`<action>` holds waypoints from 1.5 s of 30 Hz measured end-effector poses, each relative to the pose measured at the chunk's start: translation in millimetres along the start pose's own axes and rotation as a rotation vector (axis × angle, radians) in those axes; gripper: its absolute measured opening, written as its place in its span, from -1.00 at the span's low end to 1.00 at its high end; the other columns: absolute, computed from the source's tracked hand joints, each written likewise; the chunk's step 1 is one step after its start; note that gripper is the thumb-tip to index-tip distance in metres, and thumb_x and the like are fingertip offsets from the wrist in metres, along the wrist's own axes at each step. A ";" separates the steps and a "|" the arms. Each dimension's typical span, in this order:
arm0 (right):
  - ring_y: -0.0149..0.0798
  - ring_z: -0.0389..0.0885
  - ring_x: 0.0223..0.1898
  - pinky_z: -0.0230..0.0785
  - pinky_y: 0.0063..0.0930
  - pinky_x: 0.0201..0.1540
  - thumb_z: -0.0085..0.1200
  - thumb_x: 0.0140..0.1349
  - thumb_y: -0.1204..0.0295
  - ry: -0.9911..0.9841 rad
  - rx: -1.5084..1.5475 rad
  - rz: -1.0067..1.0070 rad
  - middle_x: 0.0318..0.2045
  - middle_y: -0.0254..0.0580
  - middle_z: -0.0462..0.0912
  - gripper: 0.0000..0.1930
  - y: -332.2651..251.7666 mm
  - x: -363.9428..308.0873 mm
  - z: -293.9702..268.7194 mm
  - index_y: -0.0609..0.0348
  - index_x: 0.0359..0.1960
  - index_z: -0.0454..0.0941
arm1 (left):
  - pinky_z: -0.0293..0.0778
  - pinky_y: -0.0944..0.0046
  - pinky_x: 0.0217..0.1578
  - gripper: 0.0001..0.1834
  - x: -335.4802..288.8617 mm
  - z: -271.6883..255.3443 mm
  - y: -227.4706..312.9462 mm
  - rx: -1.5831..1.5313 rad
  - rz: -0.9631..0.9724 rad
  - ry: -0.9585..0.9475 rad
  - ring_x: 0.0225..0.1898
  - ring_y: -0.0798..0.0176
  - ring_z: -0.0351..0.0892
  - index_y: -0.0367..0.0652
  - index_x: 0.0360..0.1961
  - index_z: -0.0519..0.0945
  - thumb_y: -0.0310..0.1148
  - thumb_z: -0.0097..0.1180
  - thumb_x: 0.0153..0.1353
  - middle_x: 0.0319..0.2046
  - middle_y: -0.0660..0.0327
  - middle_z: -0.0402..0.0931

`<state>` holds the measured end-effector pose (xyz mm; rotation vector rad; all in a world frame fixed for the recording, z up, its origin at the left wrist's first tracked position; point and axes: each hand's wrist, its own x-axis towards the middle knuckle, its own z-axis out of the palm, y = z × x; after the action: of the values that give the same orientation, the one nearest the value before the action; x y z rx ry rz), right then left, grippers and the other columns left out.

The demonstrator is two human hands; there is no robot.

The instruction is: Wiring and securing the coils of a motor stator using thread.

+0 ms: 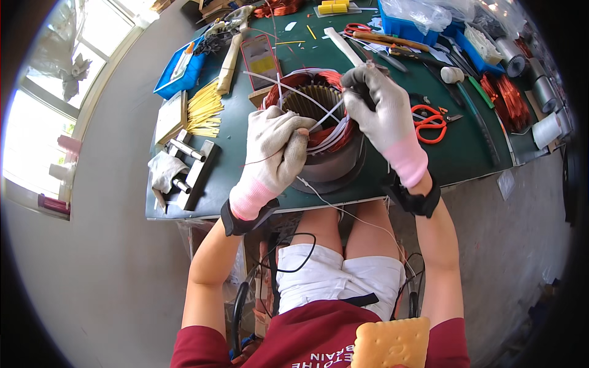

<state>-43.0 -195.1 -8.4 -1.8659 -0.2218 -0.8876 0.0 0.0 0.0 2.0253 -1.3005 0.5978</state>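
Observation:
A motor stator (351, 161) stands upright at the table's front edge, with red copper windings (332, 78) and thin white insulating sleeves (270, 80) around its top rim. My left hand (276, 144), in a white glove with a pink cuff, is closed at the stator's left front. Its thumb and fingers pinch the lower end of a white sleeve (326, 116) that slants over the opening. My right hand (380, 107), gloved alike, is closed over the rim's right side, near the sleeve's upper end. Its curled fingers hide what they hold. A thin red wire runs beside my left hand.
Red-handled scissors (431, 126) lie right of the stator. Beyond are a mallet (453, 75), a blue bin (408, 24) and copper coils (508, 101). To the left are yellow strips (205, 109), a metal fixture (197, 175), a blue tray (179, 72) and a phone (260, 56).

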 end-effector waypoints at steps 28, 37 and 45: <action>-0.11 0.57 -0.30 0.37 -0.28 -0.34 0.18 -0.06 0.64 0.299 -0.610 -0.285 -0.28 -0.18 0.55 -0.61 -26.4 -91.9 50.6 0.02 -0.15 0.49 | 0.28 0.08 -0.34 -0.74 23.5 -25.9 -13.6 0.085 0.233 -0.344 -0.43 -0.04 0.42 -0.24 -0.16 0.58 -0.39 -0.01 0.15 -0.57 0.05 0.43; -0.07 0.43 -0.21 0.23 -0.22 -0.03 0.01 -0.04 0.66 0.300 -0.515 -0.255 -0.27 -0.20 0.54 -0.67 -30.4 -87.4 65.9 0.12 -0.18 0.53 | 0.32 0.05 -0.14 -0.75 31.1 -21.8 -19.6 0.058 0.248 -0.443 -0.27 -0.06 0.50 -0.26 -0.24 0.56 -0.35 -0.02 0.13 -0.43 0.01 0.54; -0.29 0.51 -0.07 0.34 -0.43 0.08 -0.23 0.34 0.53 0.171 0.381 -0.081 -0.06 -0.07 0.52 -0.75 -57.9 -16.6 32.7 0.36 -0.05 0.44 | 0.19 -0.15 0.09 -0.81 17.5 -16.8 3.7 0.338 0.178 -0.116 -0.24 -0.01 0.51 -0.20 -0.30 0.54 -0.33 0.04 0.10 -0.55 0.03 0.51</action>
<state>-69.1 -136.3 15.0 -1.4298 -0.3372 -0.9790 3.2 0.3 24.4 2.2562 -1.5450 0.8408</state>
